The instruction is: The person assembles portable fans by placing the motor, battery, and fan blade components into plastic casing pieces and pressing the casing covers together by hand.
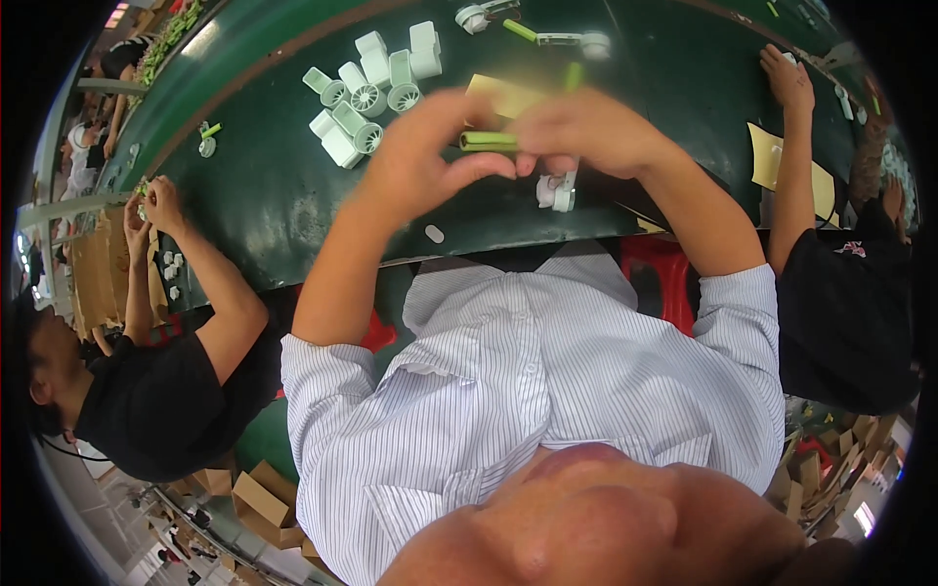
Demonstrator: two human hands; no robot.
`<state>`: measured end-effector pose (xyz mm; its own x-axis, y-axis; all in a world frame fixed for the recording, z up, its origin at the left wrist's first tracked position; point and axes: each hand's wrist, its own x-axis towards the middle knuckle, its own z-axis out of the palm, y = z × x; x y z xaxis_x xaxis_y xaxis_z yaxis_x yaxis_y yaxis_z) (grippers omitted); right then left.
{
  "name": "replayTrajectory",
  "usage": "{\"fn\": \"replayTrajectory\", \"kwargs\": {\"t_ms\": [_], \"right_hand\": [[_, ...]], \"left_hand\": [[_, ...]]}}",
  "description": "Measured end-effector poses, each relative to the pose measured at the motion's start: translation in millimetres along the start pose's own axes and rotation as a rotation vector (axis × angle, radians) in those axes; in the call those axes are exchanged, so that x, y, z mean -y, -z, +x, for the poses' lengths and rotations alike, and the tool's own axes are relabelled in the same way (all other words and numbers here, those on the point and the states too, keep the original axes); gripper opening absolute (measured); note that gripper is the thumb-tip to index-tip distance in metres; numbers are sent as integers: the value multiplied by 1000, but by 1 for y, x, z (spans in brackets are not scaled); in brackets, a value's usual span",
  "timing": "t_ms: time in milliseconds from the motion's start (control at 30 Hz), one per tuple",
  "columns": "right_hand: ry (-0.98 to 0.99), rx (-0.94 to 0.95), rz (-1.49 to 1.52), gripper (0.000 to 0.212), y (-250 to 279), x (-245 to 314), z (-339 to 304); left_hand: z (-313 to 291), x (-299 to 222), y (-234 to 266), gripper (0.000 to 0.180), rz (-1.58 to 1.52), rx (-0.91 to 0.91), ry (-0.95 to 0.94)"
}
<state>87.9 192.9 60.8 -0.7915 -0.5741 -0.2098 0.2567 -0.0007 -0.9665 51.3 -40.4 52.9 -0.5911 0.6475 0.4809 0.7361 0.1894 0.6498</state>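
My left hand [422, 151] is curled, its thumb and fingers around a light green hollow tube [487, 142]. My right hand [591, 132] is closed at the tube's right end; its fingers overlap and blur, and what else they grip is hidden. A blurred green tip [575, 76] shows above my right hand. Below it is a white part with a round end [555, 191]; I cannot tell whether it is held or lies on the table. Beyond my hands lies a yellow sheet [503, 95], partly covered by them.
On the green table [283, 215], several pale cup-shaped housings [375, 88] with spoked round ends cluster left of my hands. White-and-green pieces [576, 42] lie at the far side. A small white oval [435, 233] is near the edge. Co-workers [147, 381] sit on both sides.
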Motion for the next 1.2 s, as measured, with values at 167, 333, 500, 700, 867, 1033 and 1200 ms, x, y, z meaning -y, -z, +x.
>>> {"fn": "replayTrajectory", "kwargs": {"t_ms": [167,333,500,700,867,1033,1200], "right_hand": [[199,-334,-224,26,34,5,-11],[216,-381,-70,27,49,-11,-1],[122,-475,-3,30,53,-19,1],[235,-513,-229,28,57,-24,-1],[274,-573,-310,27,46,7,-17],[187,-489,-492,32,27,15,-14],[166,-592,-466,24,37,-1,-8]], "left_hand": [[47,68,14,73,741,-173,116],[52,106,2,63,971,155,160],[57,107,12,52,952,283,319],[57,72,30,42,486,-152,120],[32,41,33,35,-199,55,502],[26,33,0,34,-761,156,403],[35,24,-41,36,-940,-144,511]]}}
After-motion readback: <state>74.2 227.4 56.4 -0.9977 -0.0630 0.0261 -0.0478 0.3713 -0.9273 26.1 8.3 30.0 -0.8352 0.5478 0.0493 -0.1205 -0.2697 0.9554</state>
